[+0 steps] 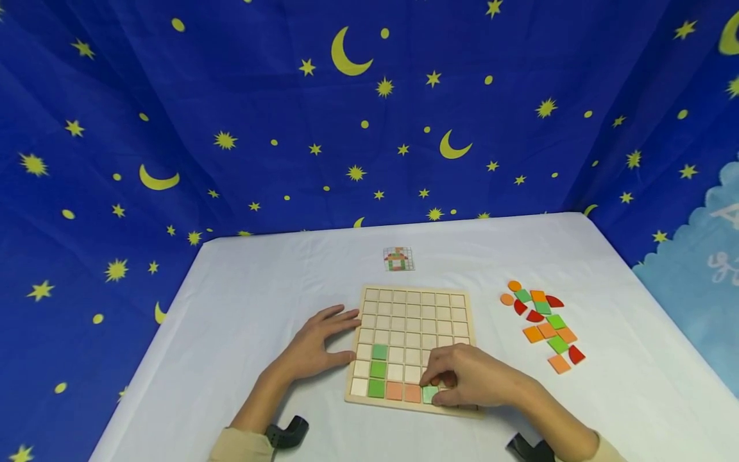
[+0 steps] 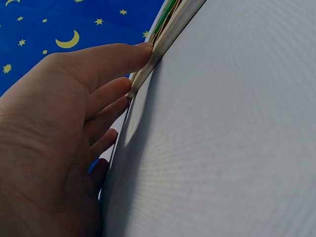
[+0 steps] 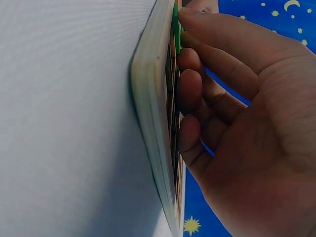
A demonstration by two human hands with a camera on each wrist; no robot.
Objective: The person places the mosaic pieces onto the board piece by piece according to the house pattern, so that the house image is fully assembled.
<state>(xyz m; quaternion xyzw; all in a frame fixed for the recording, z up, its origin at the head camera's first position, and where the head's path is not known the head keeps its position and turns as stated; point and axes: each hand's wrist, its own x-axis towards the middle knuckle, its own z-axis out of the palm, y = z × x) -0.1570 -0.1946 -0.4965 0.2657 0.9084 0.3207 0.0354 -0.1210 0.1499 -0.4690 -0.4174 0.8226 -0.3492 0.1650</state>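
A wooden grid board [image 1: 406,317] lies on the white table. Green tiles [image 1: 378,369] fill cells of its second column, and two salmon square tiles [image 1: 403,391] sit beside them in the bottom row. My right hand [image 1: 476,375] pinches a light green square tile [image 1: 430,394] at the bottom-row cell right of the salmon pair. In the right wrist view that green tile [image 3: 177,29] shows edge-on under the thumb, its other fingers curled above the grid. My left hand [image 1: 314,343] rests at the board's left edge, thumb and fingers spread and touching the frame [image 2: 157,57].
Right of the board lie loose tiles: orange squares [image 1: 534,333], green squares [image 1: 557,345], red quarter-rounds [image 1: 577,354] and orange circles [image 1: 514,285]. A small picture card [image 1: 399,258] showing a house pattern lies behind the board. A blue star-print cloth [image 1: 369,128] hangs behind the table.
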